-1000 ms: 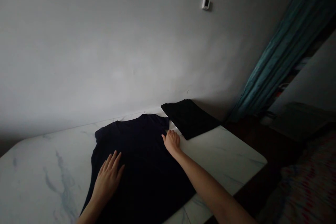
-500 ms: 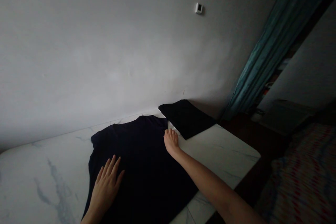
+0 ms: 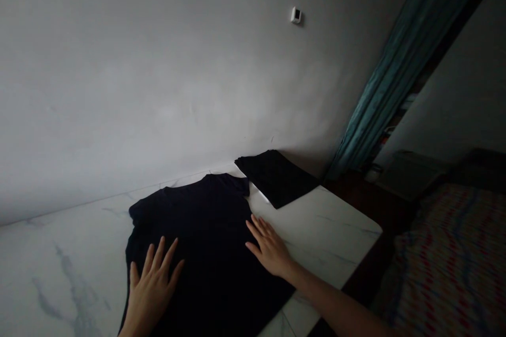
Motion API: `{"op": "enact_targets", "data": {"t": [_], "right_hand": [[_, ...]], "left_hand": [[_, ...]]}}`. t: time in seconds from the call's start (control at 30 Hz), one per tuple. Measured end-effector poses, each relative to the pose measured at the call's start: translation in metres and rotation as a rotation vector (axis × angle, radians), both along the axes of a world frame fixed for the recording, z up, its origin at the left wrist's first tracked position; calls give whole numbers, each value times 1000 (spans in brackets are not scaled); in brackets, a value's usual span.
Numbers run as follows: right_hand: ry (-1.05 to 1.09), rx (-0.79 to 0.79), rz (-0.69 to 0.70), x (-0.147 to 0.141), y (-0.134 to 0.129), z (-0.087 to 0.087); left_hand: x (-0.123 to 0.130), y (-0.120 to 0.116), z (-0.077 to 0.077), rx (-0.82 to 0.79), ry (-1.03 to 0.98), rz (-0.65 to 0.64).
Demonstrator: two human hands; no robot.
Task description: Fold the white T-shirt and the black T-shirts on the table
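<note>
A dark T-shirt [image 3: 209, 226] lies spread on the white marble-patterned table [image 3: 340, 226], its neck end toward the wall. My left hand [image 3: 154, 276] rests on the left part of the shirt with fingers spread. On the shirt's right edge lies my right hand [image 3: 271, 245], its fingers stretched out and apart. Neither hand grips the cloth. Beyond the right hand, a folded black cloth stack [image 3: 279, 176] lies on the table by the wall, close to the shirt's right sleeve. The shirt's lower end runs out of view.
A grey-white wall [image 3: 177, 73] stands along the table's far side, with a small white device [image 3: 296, 15] mounted on it. A teal curtain [image 3: 367, 95] hangs at the right. Past the table's right edge is a patterned bedspread [image 3: 454, 253].
My right hand has let go of the shirt near its right sleeve, moved toward me and opened flat. The left hand's fingers have spread wider. The view has shifted slightly.
</note>
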State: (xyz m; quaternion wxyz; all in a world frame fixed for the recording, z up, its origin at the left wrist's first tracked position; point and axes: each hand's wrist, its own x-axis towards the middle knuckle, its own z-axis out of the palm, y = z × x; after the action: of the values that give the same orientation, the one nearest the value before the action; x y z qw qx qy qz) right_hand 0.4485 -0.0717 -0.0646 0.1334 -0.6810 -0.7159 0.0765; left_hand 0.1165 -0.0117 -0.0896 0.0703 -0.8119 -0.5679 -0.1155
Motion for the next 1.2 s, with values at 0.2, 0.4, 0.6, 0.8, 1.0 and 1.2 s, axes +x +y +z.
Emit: {"op": "enact_targets", "data": {"t": [0.2, 0.4, 0.6, 0.8, 1.0, 1.2], "right_hand": [[-78, -35, -92, -14, -7, 8], [4, -12, 418, -55, 36, 8], [-98, -39, 103, -76, 122, 27], [23, 59, 341, -169, 187, 46], [124, 85, 527, -228, 209, 14], [157, 64, 538, -228, 206, 0]], "left_hand": [[5, 1, -3, 23, 36, 65], [8, -1, 5, 0, 21, 88], [11, -4, 9, -75, -28, 94], [7, -2, -7, -51, -107, 72], [-1, 2, -26, -70, -126, 55], [-14, 7, -38, -140, -160, 28]]}}
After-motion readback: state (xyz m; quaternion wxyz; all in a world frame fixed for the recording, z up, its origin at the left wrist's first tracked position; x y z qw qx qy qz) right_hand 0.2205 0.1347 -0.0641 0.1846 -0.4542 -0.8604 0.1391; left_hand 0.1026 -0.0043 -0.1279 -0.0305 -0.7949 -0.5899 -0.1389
